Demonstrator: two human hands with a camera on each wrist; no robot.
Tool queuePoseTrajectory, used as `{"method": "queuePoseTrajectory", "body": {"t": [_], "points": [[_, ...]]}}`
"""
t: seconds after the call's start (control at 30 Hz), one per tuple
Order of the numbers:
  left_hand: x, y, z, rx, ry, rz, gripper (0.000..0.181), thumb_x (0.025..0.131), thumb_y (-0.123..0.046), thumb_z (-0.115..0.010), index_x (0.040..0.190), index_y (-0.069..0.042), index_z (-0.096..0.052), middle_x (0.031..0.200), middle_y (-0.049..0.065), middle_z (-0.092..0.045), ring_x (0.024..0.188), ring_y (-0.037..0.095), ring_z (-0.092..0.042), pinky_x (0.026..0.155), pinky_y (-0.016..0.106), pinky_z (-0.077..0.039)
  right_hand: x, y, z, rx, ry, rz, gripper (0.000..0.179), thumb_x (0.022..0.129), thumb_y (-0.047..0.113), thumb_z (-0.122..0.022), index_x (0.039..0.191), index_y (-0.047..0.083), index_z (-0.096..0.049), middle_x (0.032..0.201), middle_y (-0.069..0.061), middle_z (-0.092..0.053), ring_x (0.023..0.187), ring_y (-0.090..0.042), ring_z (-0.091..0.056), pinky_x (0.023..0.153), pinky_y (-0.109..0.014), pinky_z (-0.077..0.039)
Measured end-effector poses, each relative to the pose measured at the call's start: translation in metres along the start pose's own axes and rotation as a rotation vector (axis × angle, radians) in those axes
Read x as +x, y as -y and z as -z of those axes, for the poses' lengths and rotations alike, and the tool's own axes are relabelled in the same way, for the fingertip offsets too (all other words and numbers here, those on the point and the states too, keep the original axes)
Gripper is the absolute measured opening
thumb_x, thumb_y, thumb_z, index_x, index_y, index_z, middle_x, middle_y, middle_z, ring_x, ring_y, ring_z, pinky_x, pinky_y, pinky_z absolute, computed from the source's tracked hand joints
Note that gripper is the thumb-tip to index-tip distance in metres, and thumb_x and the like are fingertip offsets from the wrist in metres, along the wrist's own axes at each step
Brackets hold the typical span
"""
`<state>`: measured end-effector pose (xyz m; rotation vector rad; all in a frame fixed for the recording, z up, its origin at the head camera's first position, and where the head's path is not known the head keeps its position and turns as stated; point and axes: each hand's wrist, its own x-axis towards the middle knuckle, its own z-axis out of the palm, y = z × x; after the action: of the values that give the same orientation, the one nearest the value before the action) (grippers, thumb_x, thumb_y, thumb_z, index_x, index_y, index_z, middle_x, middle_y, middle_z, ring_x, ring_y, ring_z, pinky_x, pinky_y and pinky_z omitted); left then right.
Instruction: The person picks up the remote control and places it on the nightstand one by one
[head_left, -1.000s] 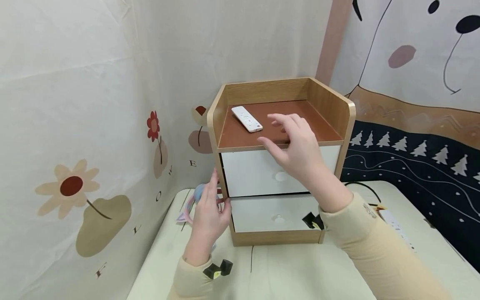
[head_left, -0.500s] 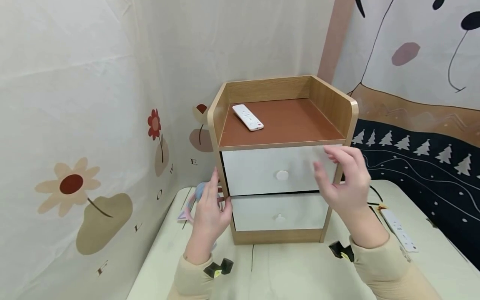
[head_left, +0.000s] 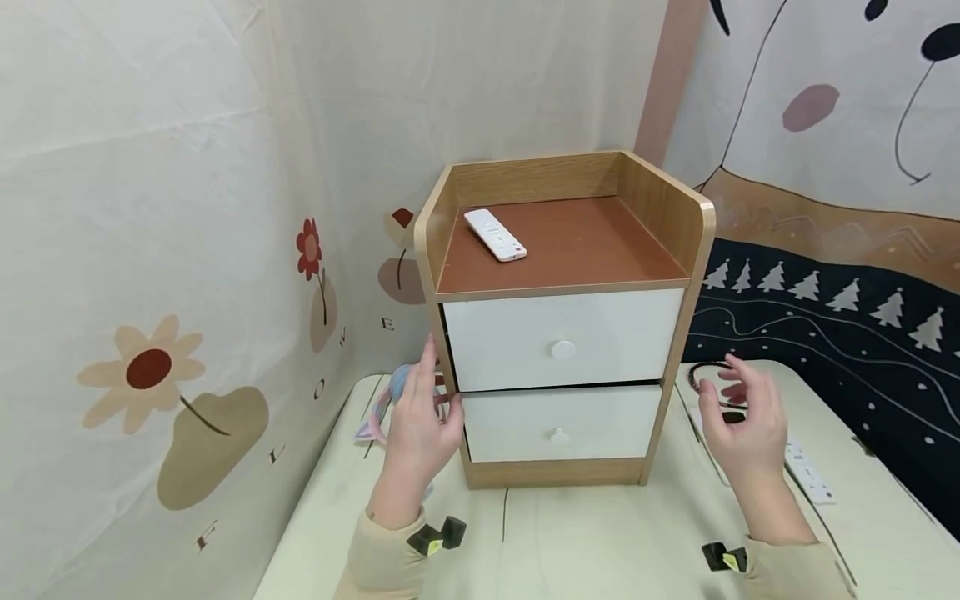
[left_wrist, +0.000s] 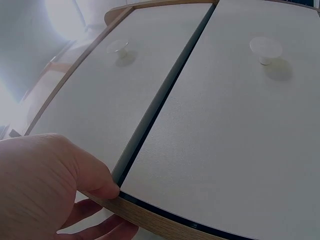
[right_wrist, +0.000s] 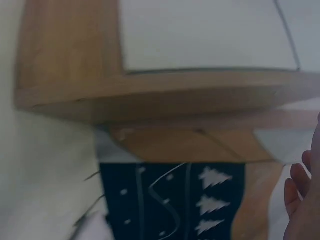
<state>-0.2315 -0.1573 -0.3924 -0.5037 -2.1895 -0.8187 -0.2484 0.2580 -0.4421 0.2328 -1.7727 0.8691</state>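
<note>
A small wood-grain bedside cabinet (head_left: 553, 475) with two white drawers stands on the pale tabletop. Both its upper drawer (head_left: 502, 346) and lower drawer (head_left: 517, 425) sit closed, each with a round white knob. On the brown top lies a white remote control (head_left: 495, 235). My left hand (head_left: 420, 442) grips the cabinet's left side edge; in the left wrist view its thumb (left_wrist: 100, 180) is at the front edge by the gap between the drawers, the other fingers round the outer side. My right hand (head_left: 750, 425) holds nothing, fingers loosely bent, right of the cabinet.
Behind my left hand is a pink and blue item (head_left: 373, 427), partly hidden. At the right lie a white power strip (head_left: 808, 473) and a black cable (head_left: 697, 367). Printed fabric (head_left: 225, 208) hangs close behind and on the left.
My right hand has moved from over the cabinet top, past the upper drawer's front, down and right to beside the cabinet. My left hand has stayed on the left edge.
</note>
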Motion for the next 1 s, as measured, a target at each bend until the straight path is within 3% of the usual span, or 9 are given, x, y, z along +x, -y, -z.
{"method": "queuePoseTrajectory", "body": {"t": [0.07,0.17,0.23,0.4,0.57,0.77,1.0], "points": [[0.000,0.000,0.000,-0.002,0.000,0.001,0.092,0.095,0.005,-0.071,0.175,-0.004,-0.024,0.135,0.025,-0.062,0.104,0.032,-0.078,0.081,0.033,-0.072,-0.012,-0.010,0.004,-0.050,0.064,-0.091,0.050,0.097,0.010,-0.072,0.144,-0.003,-0.064,0.116,-0.027,-0.070,0.100,0.024,-0.045,0.088,0.001,-0.037],[-0.001,0.001,-0.001,-0.009,-0.006,-0.004,0.092,0.095,0.006,-0.071,0.174,-0.004,-0.025,0.134,0.025,-0.062,0.107,0.032,-0.077,0.082,0.033,-0.072,-0.028,-0.021,0.007,-0.137,0.157,-0.234,0.051,0.099,0.012,-0.074,0.147,0.002,-0.064,0.120,-0.022,-0.070,0.095,0.024,-0.045,0.084,-0.001,-0.037],[-0.001,0.002,-0.001,-0.012,-0.011,-0.010,0.092,0.095,0.006,-0.071,0.174,-0.003,-0.025,0.135,0.025,-0.062,0.108,0.033,-0.076,0.082,0.033,-0.072,-0.037,-0.026,0.008,-0.190,0.217,-0.315,0.051,0.101,0.017,-0.073,0.149,0.003,-0.063,0.123,-0.020,-0.070,0.095,0.013,-0.052,0.081,-0.006,-0.040],[-0.001,0.002,-0.001,-0.012,-0.011,-0.021,0.092,0.095,0.006,-0.071,0.174,-0.002,-0.025,0.138,0.025,-0.062,0.109,0.033,-0.076,0.082,0.033,-0.072,-0.054,-0.035,0.009,-0.288,0.342,-0.465,0.054,0.106,0.026,-0.069,0.152,0.002,-0.059,0.131,-0.023,-0.066,0.102,-0.034,-0.066,0.081,-0.036,-0.049],[0.001,0.003,-0.001,0.000,-0.013,-0.029,0.091,0.095,0.005,-0.071,0.174,-0.001,-0.025,0.138,0.025,-0.062,0.108,0.033,-0.076,0.082,0.033,-0.072,-0.067,-0.044,0.014,-0.345,0.434,-0.591,0.060,0.109,0.033,-0.063,0.159,0.001,-0.052,0.141,-0.029,-0.057,0.111,-0.044,-0.065,0.082,-0.056,-0.052],[0.002,0.003,-0.001,0.009,-0.019,-0.023,0.092,0.095,0.005,-0.072,0.174,-0.003,-0.025,0.136,0.026,-0.063,0.102,0.032,-0.078,0.080,0.034,-0.072,-0.076,-0.059,0.020,-0.386,0.517,-0.671,0.065,0.110,0.038,-0.060,0.163,0.002,-0.046,0.151,-0.034,-0.049,0.118,-0.049,-0.062,0.090,-0.068,-0.054],[0.000,0.003,-0.004,-0.003,-0.009,-0.013,0.092,0.095,0.005,-0.071,0.174,-0.003,-0.025,0.137,0.025,-0.062,0.105,0.032,-0.077,0.081,0.034,-0.072,-0.080,-0.073,0.024,-0.466,0.634,-0.703,0.069,0.106,0.034,-0.062,0.161,-0.004,-0.044,0.147,-0.040,-0.050,0.128,-0.061,-0.055,0.098,-0.076,-0.051]]}}
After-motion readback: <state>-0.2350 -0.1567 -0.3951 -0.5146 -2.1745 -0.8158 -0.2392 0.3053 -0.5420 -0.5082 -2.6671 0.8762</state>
